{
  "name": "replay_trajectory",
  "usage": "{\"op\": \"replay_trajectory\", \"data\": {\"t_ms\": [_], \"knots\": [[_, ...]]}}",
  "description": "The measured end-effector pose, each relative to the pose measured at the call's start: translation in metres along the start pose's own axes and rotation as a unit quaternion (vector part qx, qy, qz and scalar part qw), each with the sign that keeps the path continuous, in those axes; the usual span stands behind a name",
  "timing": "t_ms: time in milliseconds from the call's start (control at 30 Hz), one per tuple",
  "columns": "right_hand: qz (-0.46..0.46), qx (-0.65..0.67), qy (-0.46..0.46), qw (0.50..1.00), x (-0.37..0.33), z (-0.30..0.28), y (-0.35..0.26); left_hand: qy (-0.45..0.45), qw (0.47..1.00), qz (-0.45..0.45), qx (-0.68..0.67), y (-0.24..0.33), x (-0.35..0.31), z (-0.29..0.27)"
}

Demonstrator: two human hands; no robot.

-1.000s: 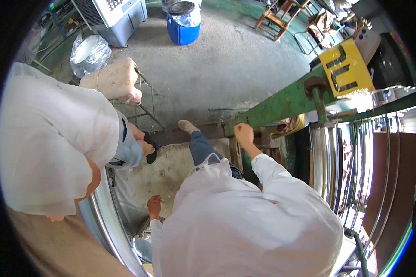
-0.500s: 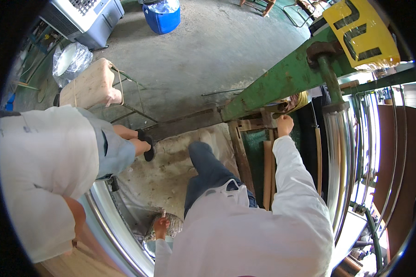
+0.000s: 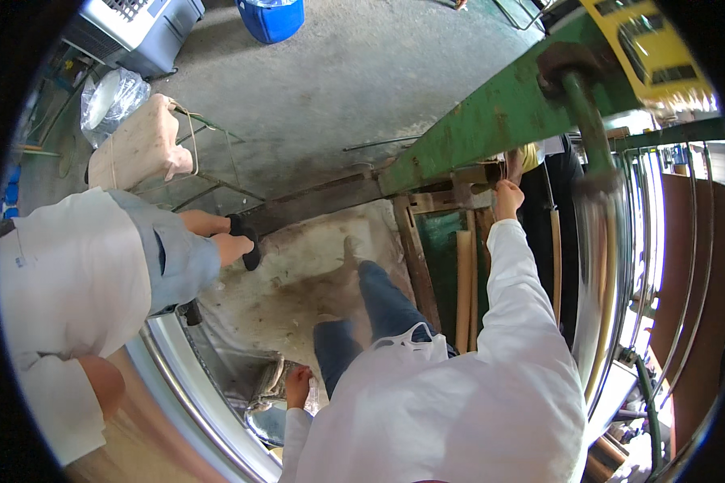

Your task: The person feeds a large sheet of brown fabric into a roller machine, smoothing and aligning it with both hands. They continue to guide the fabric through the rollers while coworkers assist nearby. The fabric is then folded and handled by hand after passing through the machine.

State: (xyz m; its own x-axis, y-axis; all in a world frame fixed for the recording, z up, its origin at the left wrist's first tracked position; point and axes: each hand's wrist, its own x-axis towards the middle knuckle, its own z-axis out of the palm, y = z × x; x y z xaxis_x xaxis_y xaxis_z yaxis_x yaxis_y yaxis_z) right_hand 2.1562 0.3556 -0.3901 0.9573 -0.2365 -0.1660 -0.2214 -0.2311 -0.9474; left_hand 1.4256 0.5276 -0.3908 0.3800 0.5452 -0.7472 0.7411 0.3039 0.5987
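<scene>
My right hand [image 3: 507,200] reaches forward to the near underside of a green metal beam [image 3: 491,121]. Its fingers are bent together, and what they hold, if anything, is too small to make out. Beside it hangs a yellowish thing [image 3: 530,155], partly hidden by the beam. Low at my side is my left hand [image 3: 297,388], its fingers curled and nothing seen in them. It is nearest to a shiny, wrapped bundle [image 3: 272,378] on the floor side.
A person [image 3: 80,274] in a white top stands at left by a long metal roller [image 3: 181,378]. Wooden poles [image 3: 464,290] stand right of my legs; metal rods [image 3: 640,233] rise farther right. A padded seat [image 3: 137,145], blue drum [image 3: 271,18] and air cooler [image 3: 145,32] lie beyond.
My legs have stepped, and the view has shifted. My right hand has moved slightly right along the beam. My left hand has curled its raised finger. The other person stays beside the roller.
</scene>
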Motion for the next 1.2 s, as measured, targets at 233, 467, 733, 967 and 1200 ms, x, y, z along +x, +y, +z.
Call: {"op": "replay_trajectory", "data": {"t_ms": [233, 467, 733, 967, 1200], "knots": [[0.084, 0.094, -0.203, 0.971, -0.157, -0.061, -0.028, -0.005, 0.989, 0.119, 0.089, 0.006, -0.008, -0.020], [0.054, 0.111, -0.594, 0.795, -0.408, -0.085, -0.129, -0.016, 0.971, 0.233, 0.045, 0.049, -0.063, -0.043], [0.104, 0.348, -0.641, 0.676, -0.516, -0.122, -0.182, -0.047, 0.897, 0.432, -0.078, 0.174, -0.176, -0.070], [-0.175, 0.041, -0.870, 0.459, -0.580, -0.161, -0.197, -0.137, 0.887, 0.371, -0.240, 0.178, -0.170, -0.017], [0.319, 0.402, -0.646, 0.565, -0.539, -0.091, -0.224, 0.167, 0.914, 0.366, -0.058, 0.200, -0.209, -0.062]]}}
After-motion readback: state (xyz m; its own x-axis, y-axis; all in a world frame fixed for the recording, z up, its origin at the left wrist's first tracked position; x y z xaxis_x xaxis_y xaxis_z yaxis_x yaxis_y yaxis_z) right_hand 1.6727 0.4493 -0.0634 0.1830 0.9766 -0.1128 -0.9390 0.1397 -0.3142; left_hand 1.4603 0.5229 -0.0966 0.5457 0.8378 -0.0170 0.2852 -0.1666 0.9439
